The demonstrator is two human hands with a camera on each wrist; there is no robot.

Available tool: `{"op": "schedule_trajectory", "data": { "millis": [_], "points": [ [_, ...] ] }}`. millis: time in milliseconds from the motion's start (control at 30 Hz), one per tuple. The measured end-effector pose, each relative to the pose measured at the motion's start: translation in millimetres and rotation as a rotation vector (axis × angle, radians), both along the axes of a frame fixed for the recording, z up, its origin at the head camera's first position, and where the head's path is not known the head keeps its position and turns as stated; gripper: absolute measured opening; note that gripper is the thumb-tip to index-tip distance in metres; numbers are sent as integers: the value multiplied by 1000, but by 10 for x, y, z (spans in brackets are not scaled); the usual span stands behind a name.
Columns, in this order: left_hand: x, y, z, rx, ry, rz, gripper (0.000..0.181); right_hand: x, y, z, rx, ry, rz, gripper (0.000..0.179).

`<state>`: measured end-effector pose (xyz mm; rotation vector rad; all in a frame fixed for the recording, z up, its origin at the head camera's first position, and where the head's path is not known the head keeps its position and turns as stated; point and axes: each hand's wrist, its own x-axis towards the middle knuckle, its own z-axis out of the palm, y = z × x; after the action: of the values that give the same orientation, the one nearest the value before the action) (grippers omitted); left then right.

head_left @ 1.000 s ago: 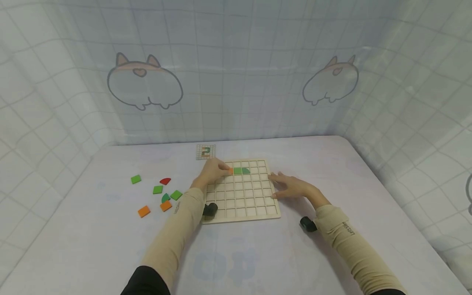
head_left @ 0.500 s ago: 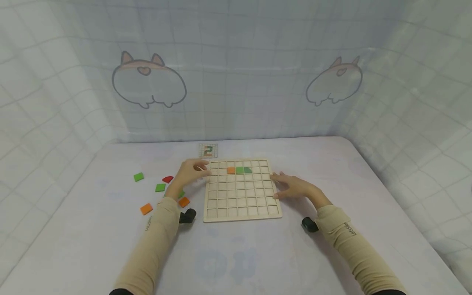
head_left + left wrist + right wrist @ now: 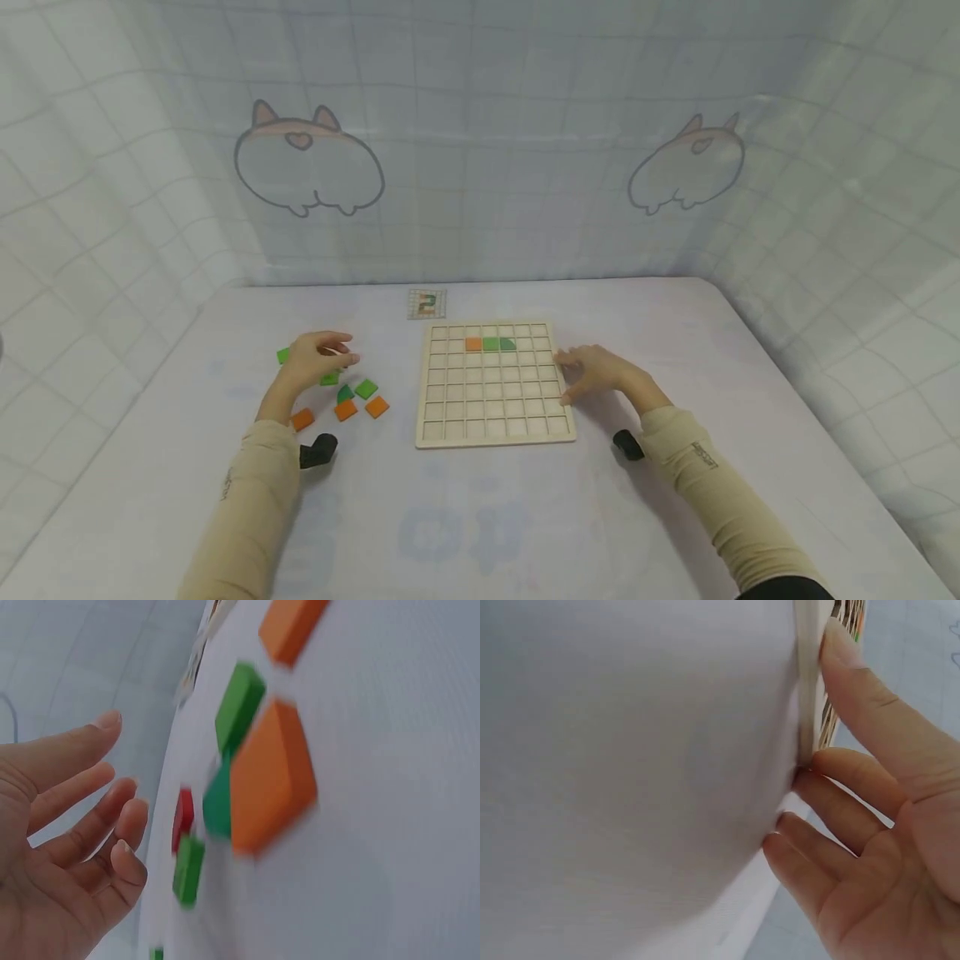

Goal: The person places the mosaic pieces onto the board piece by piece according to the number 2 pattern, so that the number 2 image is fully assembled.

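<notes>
My left hand (image 3: 309,360) hovers over loose tiles left of the board, holding nothing, thumb and fingers apart. Near it lie green square tiles (image 3: 366,388), orange square tiles (image 3: 377,406) and a teal quarter-round tile (image 3: 345,393). A red tile (image 3: 182,817) shows in the left wrist view; the hand hides it from the head camera. On the wooden grid board (image 3: 495,442), an orange tile (image 3: 473,344), a green tile (image 3: 491,343) and a dark green quarter-round tile (image 3: 507,343) sit side by side near the top. My right hand (image 3: 600,372) touches the board's right edge, thumb at its rim.
A small pattern card (image 3: 427,304) with a coloured figure lies behind the board's left corner. Dark wrist cameras stick out below both hands. A pale grid-patterned curtain (image 3: 480,200) stands behind the white-covered table (image 3: 480,517).
My left hand has let go of the orange tile in the board's upper row and moved left over the loose tiles. The right hand stays at the board's edge.
</notes>
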<state>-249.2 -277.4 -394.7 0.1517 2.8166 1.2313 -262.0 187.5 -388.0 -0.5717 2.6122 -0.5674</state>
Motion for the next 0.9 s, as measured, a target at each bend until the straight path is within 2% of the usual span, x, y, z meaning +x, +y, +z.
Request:
{"op": "schedule_trajectory", "data": {
  "millis": [267, 500, 700, 900],
  "points": [
    [157, -337, -21, -22, 31, 76, 57, -40, -73, 86, 76, 54, 27, 76],
    [200, -531, -96, -86, 32, 140, 57, -68, -126, 98, 98, 72, 22, 74],
    [138, -475, -160, -108, 11, 137, 57, -62, -136, 101, 104, 64, 6, 76],
    [58, -299, -146, -76, -54, 119, 58, -57, -134, 102, 100, 54, -17, 76]
  ]
}}
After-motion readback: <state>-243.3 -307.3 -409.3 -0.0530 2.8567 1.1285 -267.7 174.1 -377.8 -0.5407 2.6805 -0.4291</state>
